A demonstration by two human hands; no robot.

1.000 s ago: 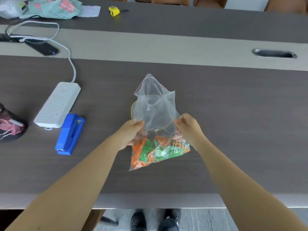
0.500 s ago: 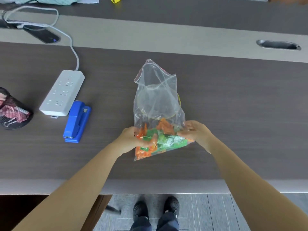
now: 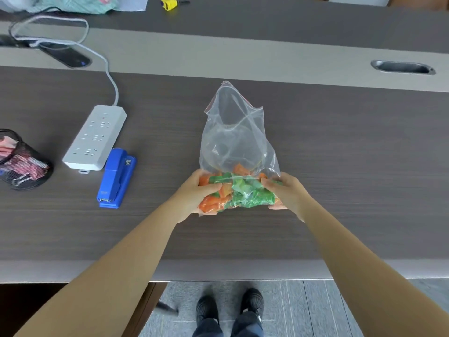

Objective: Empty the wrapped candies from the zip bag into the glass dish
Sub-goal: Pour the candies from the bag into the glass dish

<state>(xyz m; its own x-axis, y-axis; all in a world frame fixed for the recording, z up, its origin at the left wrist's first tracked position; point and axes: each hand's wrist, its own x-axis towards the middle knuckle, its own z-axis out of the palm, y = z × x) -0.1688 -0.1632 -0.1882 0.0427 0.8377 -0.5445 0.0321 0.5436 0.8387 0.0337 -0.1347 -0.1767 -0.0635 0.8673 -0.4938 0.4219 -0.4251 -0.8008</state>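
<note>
arms: both bare, no sleeves, no watch, no rings | left hand (image 3: 194, 193): bare | right hand (image 3: 286, 193): bare | legs: dark trousers (image 3: 228, 328) | feet: black shoes (image 3: 206, 308), rounded toes

The zip bag (image 3: 237, 132) is thin clear plastic film, glossy and creased, catching pale highlights along its folds. Inside it the wrapped candies (image 3: 239, 192) show shiny, crinkled orange and green wrappers. The surface (image 3: 352, 166) looks like dark wood-grain laminate with a matt finish, crossed by a smooth, paler matt band along its far side. Toward the left edge lie a white power strip (image 3: 94, 138) of smooth satin plastic, a glossy blue plastic stapler (image 3: 116, 177), and a black wire-mesh holder (image 3: 20, 161).
</note>
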